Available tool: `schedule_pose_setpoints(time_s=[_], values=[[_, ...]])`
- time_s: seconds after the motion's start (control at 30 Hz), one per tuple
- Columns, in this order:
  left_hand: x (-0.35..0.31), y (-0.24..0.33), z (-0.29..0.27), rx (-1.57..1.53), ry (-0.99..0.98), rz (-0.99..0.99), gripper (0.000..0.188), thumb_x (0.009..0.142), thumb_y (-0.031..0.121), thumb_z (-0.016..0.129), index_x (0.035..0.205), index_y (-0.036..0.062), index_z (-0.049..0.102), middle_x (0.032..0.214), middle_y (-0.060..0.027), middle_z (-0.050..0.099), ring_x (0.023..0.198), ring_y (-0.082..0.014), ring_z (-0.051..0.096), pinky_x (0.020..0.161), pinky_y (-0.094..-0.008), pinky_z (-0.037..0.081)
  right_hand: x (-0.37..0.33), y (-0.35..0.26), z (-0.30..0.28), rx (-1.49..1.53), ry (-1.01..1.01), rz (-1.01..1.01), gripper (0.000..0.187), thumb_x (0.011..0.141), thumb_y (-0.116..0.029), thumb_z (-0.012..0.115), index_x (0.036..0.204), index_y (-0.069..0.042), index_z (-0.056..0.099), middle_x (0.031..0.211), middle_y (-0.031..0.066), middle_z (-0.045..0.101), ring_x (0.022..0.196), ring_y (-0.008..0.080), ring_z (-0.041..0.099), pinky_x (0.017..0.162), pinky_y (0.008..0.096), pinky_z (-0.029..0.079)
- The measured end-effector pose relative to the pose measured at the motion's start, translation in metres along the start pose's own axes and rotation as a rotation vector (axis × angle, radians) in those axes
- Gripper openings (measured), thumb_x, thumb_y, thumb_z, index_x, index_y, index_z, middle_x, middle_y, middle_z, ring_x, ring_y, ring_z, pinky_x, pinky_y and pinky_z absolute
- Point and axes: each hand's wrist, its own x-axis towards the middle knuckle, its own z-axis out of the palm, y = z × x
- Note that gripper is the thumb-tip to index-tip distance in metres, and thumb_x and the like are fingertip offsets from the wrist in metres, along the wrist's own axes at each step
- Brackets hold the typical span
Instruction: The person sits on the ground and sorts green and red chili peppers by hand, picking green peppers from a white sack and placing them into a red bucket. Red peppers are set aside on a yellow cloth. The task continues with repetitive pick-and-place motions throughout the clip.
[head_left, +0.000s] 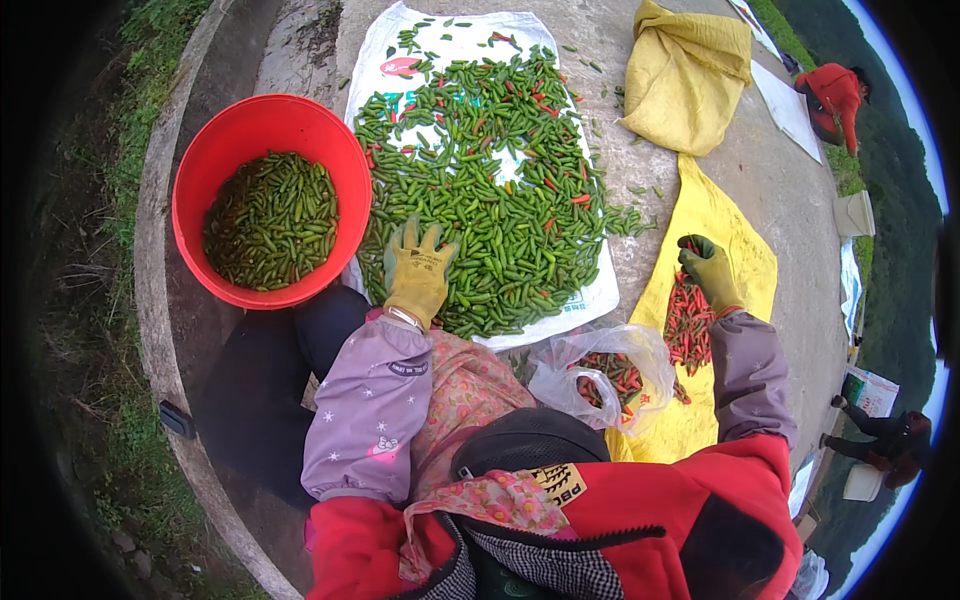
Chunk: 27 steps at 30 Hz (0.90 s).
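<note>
Green chillies [500, 235] lie spread at 12 o'clock, probably so each shows, with the left grip [417, 275] splayed over their near edge, holding nothing visible, while the right grip [712, 272] curls by red chillies [688, 330] at 3 o'clock, its hold unclear

Green peppers [533, 243], red peppers [688, 325], possibly black trousers [328, 325]

Soft daylight, faint shadows, dark bent edges
</note>
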Motion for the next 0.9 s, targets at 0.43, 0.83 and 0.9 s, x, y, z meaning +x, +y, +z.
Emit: schedule_pose_setpoints(time_s=[0.43, 0.83, 0.9], values=[[0.020, 0.011, 0.017, 0.269, -0.191, -0.013, 0.027, 0.086, 0.016, 0.052, 0.111, 0.0159, 0.061, 0.131, -0.0108, 0.049, 0.132, -0.0342, 0.035, 0.107, -0.0524, 0.024, 0.025, -0.011, 0.117, -0.440, 0.092, -0.716, 0.038, 0.079, -0.015, 0.068, 0.116, -0.012, 0.061, 0.112, 0.0134, 0.061, 0.103, 0.0358, 0.057, 0.089, 0.0439, 0.045], [0.005, -0.001, 0.029, -0.069, 0.105, -0.047, 0.034, 0.074, 0.027, 0.067, 0.104, 0.0139, 0.058, 0.120, -0.0081, 0.051, 0.126, -0.0265, 0.040, 0.107, -0.0479, 0.024, 0.014, -0.059, 0.217, -0.622, -0.078, -0.972, 0.030, 0.077, -0.016, 0.070, 0.105, -0.012, 0.061, 0.100, 0.0121, 0.059, 0.094, 0.0342, 0.057, 0.081, 0.0439, 0.046], [0.005, 0.003, 0.024, -0.149, 0.093, -0.109, 0.033, 0.071, 0.027, 0.072, 0.100, 0.0144, 0.061, 0.116, -0.0063, 0.054, 0.122, -0.0245, 0.043, 0.107, -0.0452, 0.024, 0.011, -0.058, 0.218, -0.657, -0.082, -1.023, 0.031, 0.078, -0.017, 0.068, 0.107, -0.011, 0.058, 0.097, 0.0133, 0.057, 0.093, 0.0351, 0.055, 0.081, 0.0447, 0.045]])
